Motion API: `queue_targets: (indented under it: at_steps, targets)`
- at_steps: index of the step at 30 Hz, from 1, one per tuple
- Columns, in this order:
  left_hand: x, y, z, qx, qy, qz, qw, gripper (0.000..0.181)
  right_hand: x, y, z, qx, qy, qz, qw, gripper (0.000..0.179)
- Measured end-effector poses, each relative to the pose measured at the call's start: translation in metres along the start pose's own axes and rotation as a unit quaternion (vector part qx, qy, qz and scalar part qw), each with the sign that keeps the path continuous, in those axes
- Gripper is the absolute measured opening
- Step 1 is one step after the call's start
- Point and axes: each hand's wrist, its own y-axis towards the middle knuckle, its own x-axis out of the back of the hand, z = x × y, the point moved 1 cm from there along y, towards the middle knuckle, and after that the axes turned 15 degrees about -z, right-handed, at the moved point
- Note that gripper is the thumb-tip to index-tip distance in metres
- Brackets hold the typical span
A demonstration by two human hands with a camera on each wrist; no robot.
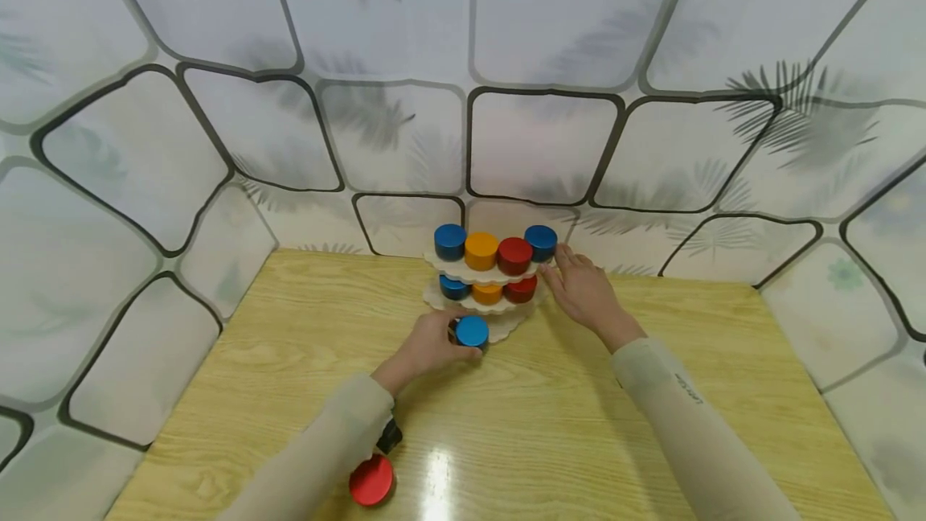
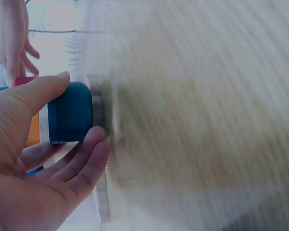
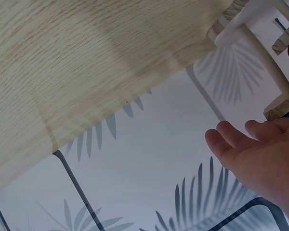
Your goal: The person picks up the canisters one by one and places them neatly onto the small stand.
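My left hand (image 1: 432,342) grips a blue round tin (image 1: 473,332) between thumb and fingers, at the lowest shelf (image 1: 512,325) of a tiered wooden stand. In the left wrist view, the thumb lies over one side of the tin and the fingertips over the other. My right hand (image 1: 584,289) rests at the stand's right side, fingers extended, by the rear blue tin (image 1: 541,242) on the top shelf. In the right wrist view those fingers (image 3: 226,142) look straight and near the shelf's edge; whether they touch it is unclear.
The top shelf also bears a blue tin (image 1: 450,241), an orange tin (image 1: 481,251) and a red tin (image 1: 515,256). Similar tins stand on the middle shelf. A red tin (image 1: 372,480) and a black object (image 1: 390,436) lie by my left forearm. A patterned wall (image 1: 542,147) stands behind.
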Motion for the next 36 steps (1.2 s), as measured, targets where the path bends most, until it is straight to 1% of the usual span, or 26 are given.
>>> queue_targets:
  at_steps: [6,15,18,20,24,29,31,34,36]
  targets:
    - [-0.010,-0.001,0.002,0.009,-0.009,-0.010,0.9999,0.058,-0.002,0.000,0.000,0.000,0.000,-0.001,1.0000,0.072]
    - [-0.014,-0.001,0.002,0.000,-0.021,-0.024,0.9995,0.034,-0.002,0.001,0.001,-0.002,0.002,0.000,1.0000,0.072]
    - [-0.016,-0.001,0.002,-0.011,-0.020,-0.027,0.9994,0.025,-0.001,0.001,0.001,-0.004,0.004,0.002,1.0000,0.072]
    - [-0.017,-0.001,0.002,-0.018,-0.022,-0.029,0.9992,0.023,0.000,0.001,0.001,-0.004,0.003,0.002,1.0000,0.072]
    - [-0.020,-0.001,0.002,-0.045,-0.024,-0.033,0.9982,0.018,0.000,0.001,0.001,-0.002,0.000,0.003,1.0000,0.072]
    - [-0.024,0.000,0.001,-0.089,0.004,-0.045,0.9950,0.018,0.000,0.002,0.001,-0.005,0.002,0.002,1.0000,0.072]
    - [-0.025,0.000,-0.001,-0.097,0.012,-0.053,0.9938,0.025,0.000,0.002,0.002,-0.008,0.004,0.003,1.0000,0.072]
    - [-0.027,-0.001,-0.004,-0.099,0.016,-0.066,0.9928,0.032,0.000,0.002,0.002,-0.012,0.007,0.003,0.9999,0.073]
    - [-0.028,-0.001,-0.005,-0.098,0.017,-0.072,0.9924,0.033,0.000,0.002,0.001,-0.012,0.008,0.003,0.9999,0.073]
